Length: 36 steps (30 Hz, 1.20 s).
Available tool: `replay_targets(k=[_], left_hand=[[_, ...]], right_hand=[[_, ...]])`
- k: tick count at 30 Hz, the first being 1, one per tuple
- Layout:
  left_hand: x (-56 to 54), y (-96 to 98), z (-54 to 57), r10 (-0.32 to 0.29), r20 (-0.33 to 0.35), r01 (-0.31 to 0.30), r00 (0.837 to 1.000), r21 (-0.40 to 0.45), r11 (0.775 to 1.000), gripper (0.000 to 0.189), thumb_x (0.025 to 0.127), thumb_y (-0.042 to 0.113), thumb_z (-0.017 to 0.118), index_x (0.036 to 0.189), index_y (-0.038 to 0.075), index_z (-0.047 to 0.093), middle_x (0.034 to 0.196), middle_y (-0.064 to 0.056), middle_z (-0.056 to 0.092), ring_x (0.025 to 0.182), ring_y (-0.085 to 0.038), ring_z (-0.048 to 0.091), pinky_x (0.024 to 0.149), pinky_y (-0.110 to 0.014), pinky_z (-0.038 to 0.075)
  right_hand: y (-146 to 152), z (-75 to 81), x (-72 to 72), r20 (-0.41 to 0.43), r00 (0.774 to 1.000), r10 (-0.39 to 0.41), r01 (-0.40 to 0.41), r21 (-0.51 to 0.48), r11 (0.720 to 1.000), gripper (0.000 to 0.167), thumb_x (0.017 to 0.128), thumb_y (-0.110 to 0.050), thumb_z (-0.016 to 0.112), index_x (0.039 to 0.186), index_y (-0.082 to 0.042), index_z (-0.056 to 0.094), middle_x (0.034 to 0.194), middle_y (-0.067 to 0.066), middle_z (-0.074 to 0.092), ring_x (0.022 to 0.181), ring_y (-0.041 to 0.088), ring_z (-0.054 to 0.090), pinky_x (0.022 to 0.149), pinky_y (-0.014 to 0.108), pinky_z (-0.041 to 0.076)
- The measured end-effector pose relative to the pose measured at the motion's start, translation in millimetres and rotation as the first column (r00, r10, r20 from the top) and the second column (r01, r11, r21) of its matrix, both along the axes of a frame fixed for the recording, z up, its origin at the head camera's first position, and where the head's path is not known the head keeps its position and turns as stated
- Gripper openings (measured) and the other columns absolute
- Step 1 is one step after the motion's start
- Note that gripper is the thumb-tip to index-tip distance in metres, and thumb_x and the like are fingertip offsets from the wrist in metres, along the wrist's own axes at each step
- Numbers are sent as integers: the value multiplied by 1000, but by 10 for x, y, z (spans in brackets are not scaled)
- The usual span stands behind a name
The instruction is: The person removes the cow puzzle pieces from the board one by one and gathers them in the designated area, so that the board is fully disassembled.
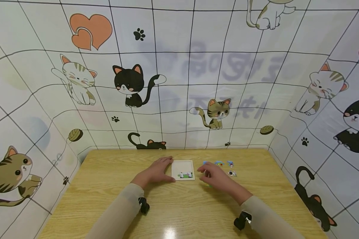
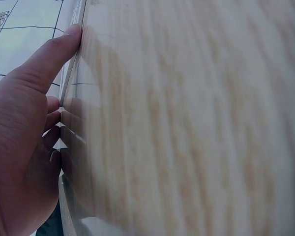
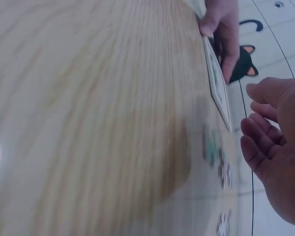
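A square, pale puzzle tray [image 1: 183, 170] with a raised rim lies on the table, printed pieces with green and white in its lower part [image 1: 185, 175]. My left hand [image 1: 157, 171] rests along the tray's left side, thumb at the near corner and fingers at the far one. In the left wrist view the thumb [image 2: 59, 49] lies straight against the tray's edge. Just right of the tray, my right hand [image 1: 216, 176] hovers with loosely bent fingers; nothing shows between them in the right wrist view. Loose puzzle pieces [image 1: 230, 164] lie beyond and beside it, some hidden behind the hand.
The wooden table [image 1: 173, 209] ends at the back against a white cloth [image 1: 173, 132] printed with cats and grid lines, which also hangs at both sides. A black wrist mount [image 1: 144, 205] sits on the left sleeve, another mount [image 1: 242, 220] on the right.
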<state>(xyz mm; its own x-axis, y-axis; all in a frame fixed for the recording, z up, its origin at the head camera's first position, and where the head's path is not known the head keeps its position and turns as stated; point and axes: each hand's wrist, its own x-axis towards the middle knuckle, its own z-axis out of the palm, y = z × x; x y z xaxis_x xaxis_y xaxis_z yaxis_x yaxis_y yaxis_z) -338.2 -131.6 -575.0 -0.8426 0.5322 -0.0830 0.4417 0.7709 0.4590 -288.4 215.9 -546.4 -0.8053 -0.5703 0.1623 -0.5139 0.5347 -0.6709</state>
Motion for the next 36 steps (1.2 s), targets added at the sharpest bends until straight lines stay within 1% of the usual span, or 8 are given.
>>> replay_targets(k=[4, 7, 11, 13, 18, 22, 31, 36], left_hand=[[1, 2, 8, 0, -1, 0, 1000, -1, 1000, 106, 91, 66, 84, 172, 12, 40, 182, -4, 27, 168, -33, 22, 134, -57, 22], [-3, 4, 6, 1, 5, -1, 1000, 4, 1000, 106, 92, 65, 84, 172, 12, 41, 182, -4, 28, 168, -34, 22, 134, -58, 22], [-8, -1, -6, 1, 0, -1, 1000, -1, 1000, 105, 91, 66, 84, 171, 12, 42, 181, -4, 29, 168, -34, 23, 133, -58, 23], [-8, -5, -5, -1, -5, 1, 1000, -6, 1000, 104, 92, 66, 84, 170, 12, 42, 181, -4, 29, 168, -34, 24, 133, -58, 24], [-2, -10, 5, -7, -4, 7, 1000, 3, 1000, 103, 92, 65, 84, 170, 12, 42, 181, -4, 29, 168, -34, 23, 133, -59, 24], [-4, -11, 11, -12, -2, 12, 1000, 7, 1000, 102, 93, 65, 83, 170, 13, 42, 182, -4, 28, 168, -34, 23, 133, -59, 24], [17, -4, 33, -13, -6, 13, 1000, 23, 1000, 102, 93, 63, 85, 169, 11, 43, 181, -5, 29, 167, -36, 24, 133, -59, 24], [25, -6, 37, -24, -16, 24, 1000, 34, 999, 101, 93, 60, 85, 169, 8, 44, 180, -9, 31, 166, -37, 26, 132, -60, 25]], right_hand=[[-196, 22, -78, 13, 999, 30, -31, 39, 999, 30, 106, -8, 75, 134, 0, 70, 119, 13, 63, 89, 10, 62, 75, 30, 58], [-346, 24, -130, 25, 998, 52, -54, 94, 994, 35, 106, -10, 75, 139, 1, 68, 121, 13, 62, 89, 10, 62, 77, 31, 59], [-546, 39, -188, 42, 995, 93, -99, 175, 980, 44, 106, -13, 76, 145, 3, 65, 124, 12, 58, 90, 12, 59, 80, 34, 57], [-625, 40, -212, 48, 992, 114, -122, 222, 967, 47, 106, -14, 76, 148, 2, 63, 124, 12, 56, 88, 12, 57, 80, 33, 55], [-737, 19, -244, 35, 986, 161, -164, 289, 943, 41, 106, -9, 74, 145, 1, 67, 121, 12, 57, 85, 12, 54, 78, 31, 51], [-748, -11, -261, 30, 985, 167, -169, 285, 943, 35, 106, -6, 75, 140, 0, 71, 118, 11, 58, 87, 12, 53, 79, 31, 51], [-723, -42, -310, 63, 982, 176, -187, 255, 949, 36, 106, -5, 74, 142, -1, 70, 118, 9, 57, 85, 11, 50, 77, 30, 48], [-718, -23, -318, 80, 982, 170, -185, 246, 952, 34, 105, -5, 75, 139, -3, 71, 121, 8, 58, 89, 12, 52, 80, 32, 49]])
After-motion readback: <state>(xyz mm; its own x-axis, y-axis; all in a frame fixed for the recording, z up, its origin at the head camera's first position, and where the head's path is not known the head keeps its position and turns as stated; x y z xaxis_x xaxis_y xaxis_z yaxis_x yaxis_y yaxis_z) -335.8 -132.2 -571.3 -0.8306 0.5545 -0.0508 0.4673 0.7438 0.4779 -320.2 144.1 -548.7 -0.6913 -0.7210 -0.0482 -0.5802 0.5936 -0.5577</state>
